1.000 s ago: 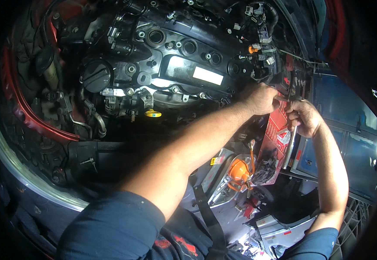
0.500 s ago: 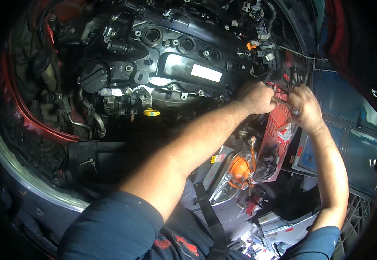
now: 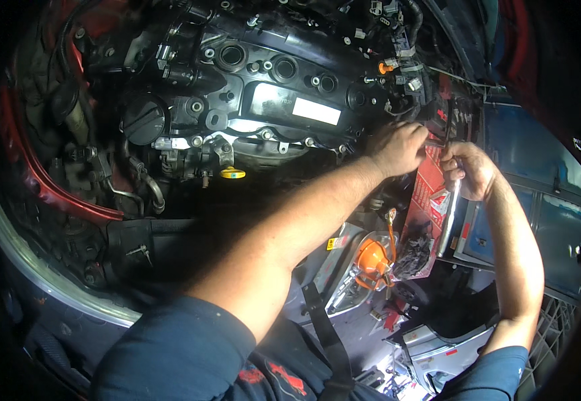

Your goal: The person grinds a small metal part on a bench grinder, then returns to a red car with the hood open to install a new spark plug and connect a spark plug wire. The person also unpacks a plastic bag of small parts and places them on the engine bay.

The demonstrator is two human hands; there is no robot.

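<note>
My left hand (image 3: 400,147) reaches to the engine bay's right side, fingers curled at the top of a red printed sheet (image 3: 427,177); what they hold is hidden. Just right of it, my right hand (image 3: 467,170) is closed on a long silver metal bar (image 3: 449,220), which hangs down alongside the sheet. The black valve cover (image 3: 263,100) lies above and left of my left forearm. Wiring and connectors (image 3: 404,47) run above my hands.
A yellow looped handle (image 3: 232,172) sits below the cover. Red bodywork (image 3: 33,167) curves at left. Beneath my hands are a lamp housing with orange parts (image 3: 373,257) and dark bundled material (image 3: 414,257). Blue panels (image 3: 531,147) stand at right.
My right hand rose, turning, half a second ago and has since dropped slightly, showing the silver bar below its fingers again. My left hand's fingers have shifted slightly upward.
</note>
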